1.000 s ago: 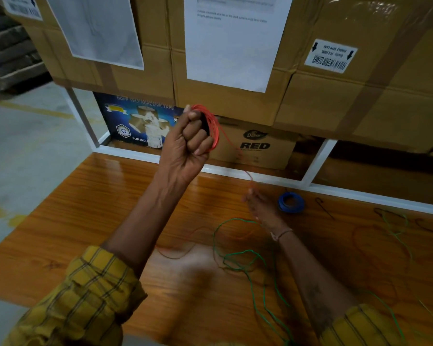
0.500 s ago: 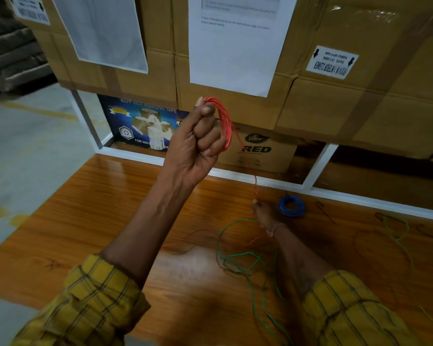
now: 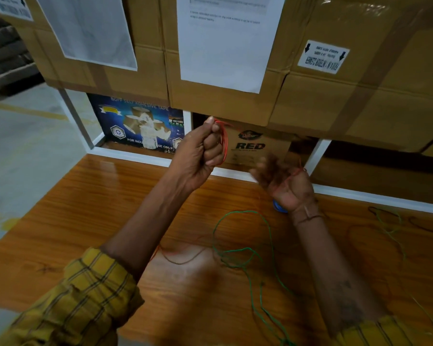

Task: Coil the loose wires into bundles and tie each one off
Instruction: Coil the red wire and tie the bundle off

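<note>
Boxes wall the back; tabletop open in front

Stacked cardboard boxes (image 3: 323,103) block the far side; loose green wire (image 3: 243,250) crosses mid-table (image 3: 98,208), whose left stretch lies bare.

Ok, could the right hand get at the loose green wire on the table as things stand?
Probably yes: the green wire lies uncovered on the table below the raised right hand, but that hand has red wire across it.

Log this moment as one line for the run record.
left hand: fist around red wire coil | right hand: raised, feeding red strand | green wire: loose on table
</note>
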The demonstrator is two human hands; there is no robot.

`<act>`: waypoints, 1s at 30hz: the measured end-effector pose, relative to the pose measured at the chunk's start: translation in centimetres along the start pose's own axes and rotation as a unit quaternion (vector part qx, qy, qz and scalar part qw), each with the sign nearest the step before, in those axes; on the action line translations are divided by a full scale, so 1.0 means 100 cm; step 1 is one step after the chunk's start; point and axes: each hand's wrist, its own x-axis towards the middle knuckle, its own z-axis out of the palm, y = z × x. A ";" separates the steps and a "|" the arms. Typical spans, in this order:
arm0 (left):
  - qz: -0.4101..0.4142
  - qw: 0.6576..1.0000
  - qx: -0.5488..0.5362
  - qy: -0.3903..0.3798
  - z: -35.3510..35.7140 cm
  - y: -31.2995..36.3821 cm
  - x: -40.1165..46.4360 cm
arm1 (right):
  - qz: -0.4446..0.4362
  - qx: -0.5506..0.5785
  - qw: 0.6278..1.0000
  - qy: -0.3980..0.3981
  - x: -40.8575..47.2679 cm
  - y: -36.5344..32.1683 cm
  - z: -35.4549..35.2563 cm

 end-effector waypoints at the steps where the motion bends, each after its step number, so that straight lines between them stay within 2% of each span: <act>1: 0.001 1.000 -0.002 0.004 -0.003 -0.001 0.001 | 0.011 0.065 0.997 -0.045 -0.001 0.001 -0.006; 3: 0.003 1.000 -0.017 0.018 -0.009 0.000 0.000 | -0.006 0.090 0.987 -0.133 -0.005 0.002 -0.013; 4: 0.006 0.999 -0.033 0.022 -0.013 0.001 -0.001 | -0.011 0.072 0.989 -0.128 -0.006 0.002 -0.016; 6: 0.015 0.997 -0.067 0.024 -0.019 0.004 -0.003 | 0.011 -0.011 0.999 -0.034 -0.004 0.003 -0.022; 8: 0.021 0.997 -0.069 0.036 -0.022 0.008 -0.005 | 0.033 -0.172 0.979 0.099 0.000 0.008 -0.036; 10: 0.021 0.999 -0.021 0.041 -0.021 0.012 -0.007 | 0.072 -0.333 0.921 0.188 0.003 0.015 -0.038; 12: 0.009 0.999 0.038 0.030 -0.020 0.015 -0.007 | 0.051 -0.440 0.854 0.272 0.005 0.019 -0.034; 15: -0.012 0.996 0.083 0.016 -0.020 0.012 -0.004 | -0.122 -0.544 0.734 0.388 0.009 0.012 -0.018; 16: -0.017 0.996 0.089 0.013 -0.019 0.010 -0.002 | -0.170 -0.546 0.730 0.375 0.012 0.009 -0.010; 17: -0.021 0.995 0.092 0.009 -0.018 0.008 -0.001 | -0.189 -0.539 0.752 0.328 0.014 0.009 0.002; 18: -0.026 0.996 0.088 0.006 -0.016 0.005 0.000 | -0.188 -0.532 0.783 0.263 0.017 0.010 0.013; 20: -0.038 0.997 0.064 -0.002 -0.012 0.000 0.003 | -0.138 -0.563 0.801 0.150 0.020 0.020 0.036; 22: -0.044 0.999 0.018 -0.023 -0.009 -0.003 0.005 | -0.125 -0.606 0.779 0.106 0.024 0.034 0.042; 26: -0.042 0.994 -0.080 -0.064 -0.005 -0.006 0.008 | -0.111 -0.656 0.738 0.107 0.019 0.073 0.040; 28: -0.036 0.995 -0.072 -0.051 -0.005 -0.005 0.008 | -0.102 -0.692 0.712 0.059 0.011 0.086 0.045; 30: -0.026 0.999 0.010 -0.032 -0.008 -0.004 0.009 | -0.074 -0.716 0.694 0.020 0.002 0.090 0.054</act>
